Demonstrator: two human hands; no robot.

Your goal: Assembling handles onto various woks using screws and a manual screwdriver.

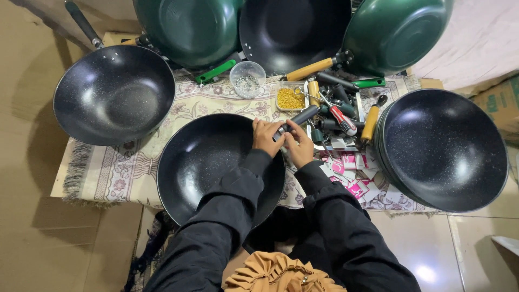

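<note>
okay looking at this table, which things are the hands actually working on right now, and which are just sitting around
In hand:
- left hand on the rim of the black wok
- right hand at the dark handle against that rim

Lying about:
- black wok at the left
- stacked black woks at the right
- green woks at the back
- tray of yellow bits
- clear cup
- screwdriver
- pink and white packets

Small pink and white paper packets [351,173] are lying in a loose heap on the patterned cloth [119,173], just to the right of my right hand [299,147], between the middle pan [205,162] and the stacked pans on the right [443,148]. A brown cardboard box with green print [500,105] is standing at the far right edge.
</note>
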